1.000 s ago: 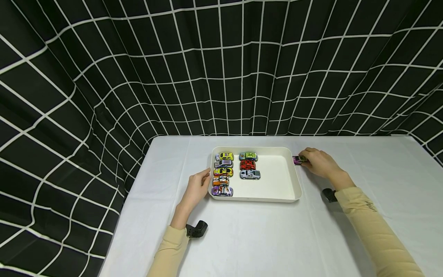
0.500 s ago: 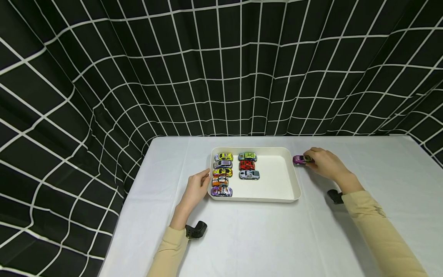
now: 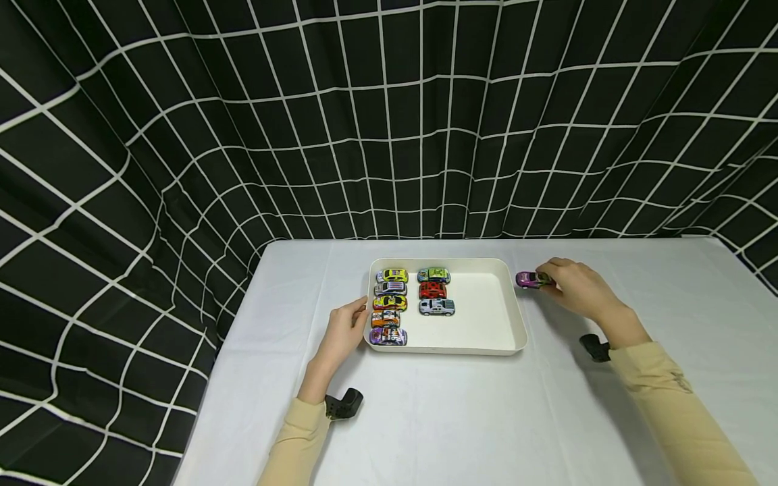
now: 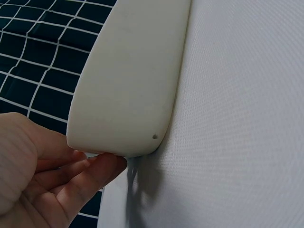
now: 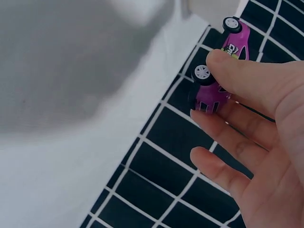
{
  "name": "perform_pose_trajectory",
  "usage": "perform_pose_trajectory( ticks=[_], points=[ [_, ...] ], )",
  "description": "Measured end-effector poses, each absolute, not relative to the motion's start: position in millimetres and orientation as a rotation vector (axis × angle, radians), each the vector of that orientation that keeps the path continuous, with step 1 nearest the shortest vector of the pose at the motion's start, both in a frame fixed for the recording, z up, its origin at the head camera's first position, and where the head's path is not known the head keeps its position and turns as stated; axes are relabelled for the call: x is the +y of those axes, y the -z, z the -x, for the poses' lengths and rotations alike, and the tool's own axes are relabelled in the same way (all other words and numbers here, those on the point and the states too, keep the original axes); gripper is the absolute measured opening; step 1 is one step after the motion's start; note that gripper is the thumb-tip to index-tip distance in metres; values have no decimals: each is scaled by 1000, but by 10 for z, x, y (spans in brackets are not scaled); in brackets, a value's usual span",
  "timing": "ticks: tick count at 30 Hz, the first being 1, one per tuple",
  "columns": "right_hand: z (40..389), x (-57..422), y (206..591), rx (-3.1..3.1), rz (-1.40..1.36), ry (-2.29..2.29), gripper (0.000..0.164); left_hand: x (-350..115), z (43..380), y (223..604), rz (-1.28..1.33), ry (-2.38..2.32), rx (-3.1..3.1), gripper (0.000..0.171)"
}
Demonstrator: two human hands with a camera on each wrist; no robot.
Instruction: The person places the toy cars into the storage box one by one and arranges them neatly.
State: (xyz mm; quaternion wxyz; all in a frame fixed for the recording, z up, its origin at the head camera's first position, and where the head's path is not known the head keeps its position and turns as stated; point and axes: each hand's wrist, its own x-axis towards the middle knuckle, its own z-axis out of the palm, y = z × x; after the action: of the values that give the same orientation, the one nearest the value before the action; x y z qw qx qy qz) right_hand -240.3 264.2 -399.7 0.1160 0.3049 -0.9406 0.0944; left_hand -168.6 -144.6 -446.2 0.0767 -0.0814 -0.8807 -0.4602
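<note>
My left hand (image 3: 342,332) holds the left end of a white rectangular tray (image 3: 486,314), thumb by the rim and fingers against the outer wall. In the left wrist view, the fingertips (image 4: 114,164) meet the tray's rounded corner. Just outside the tray's right wall, my right hand (image 3: 574,285) pinches a purple toy car (image 3: 527,279). The right wrist view shows the thumb (image 5: 225,66) across the car's side between its wheels, other fingers behind it. Inside the tray, a left column of several toy cars ends with a purple-and-white car (image 3: 387,336) nearest me.
A second column in the tray holds a green-blue car (image 3: 433,275), a red car (image 3: 433,290) and a silver car (image 3: 436,307). White cloth (image 3: 437,412) covers the table. A black curtain with white grid lines (image 3: 401,121) hangs behind and to the left.
My right hand has drawn slightly right, away from the tray's wall, with the purple toy car, more of which now shows. The left hand and the tray stay put.
</note>
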Motion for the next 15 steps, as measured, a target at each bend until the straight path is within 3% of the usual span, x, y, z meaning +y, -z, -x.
perform_pose_trajectory(
  ticks=[15],
  points=[
    [2314,2464,3906,-2661,-984,-288,25,-1443,1692,4457,228,1386,-2641,33]
  ],
)
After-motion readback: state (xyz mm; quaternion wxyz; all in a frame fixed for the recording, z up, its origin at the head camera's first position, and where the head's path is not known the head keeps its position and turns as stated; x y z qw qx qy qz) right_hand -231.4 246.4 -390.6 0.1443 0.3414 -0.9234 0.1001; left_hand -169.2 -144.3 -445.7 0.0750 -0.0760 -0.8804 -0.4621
